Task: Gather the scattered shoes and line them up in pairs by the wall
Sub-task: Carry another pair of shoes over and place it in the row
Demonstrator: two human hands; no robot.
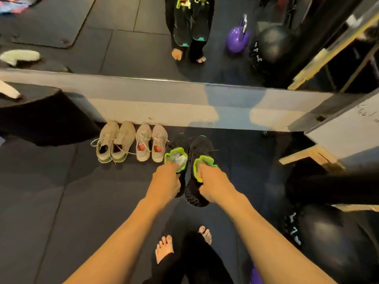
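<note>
Sneakers in black knit are hanging by their neon-green collars, the left hand (167, 181) gripping the left sneaker (176, 142), the right hand (213, 185) gripping the right sneaker (200, 146), toes pointing at the mirrored wall (164, 103) just beside beige trainers (114, 140) and pink-lined trainers (151, 142). Hands are covering the heels. Something pale, possibly a sock, is sitting inside the left sneaker.

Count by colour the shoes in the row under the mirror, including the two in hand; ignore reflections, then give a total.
Beige knit trainers with green soles: 2
Pale pink-grey lace-up trainers: 2
Black mesh shoes with neon-green collars: 2
Total: 6
</note>
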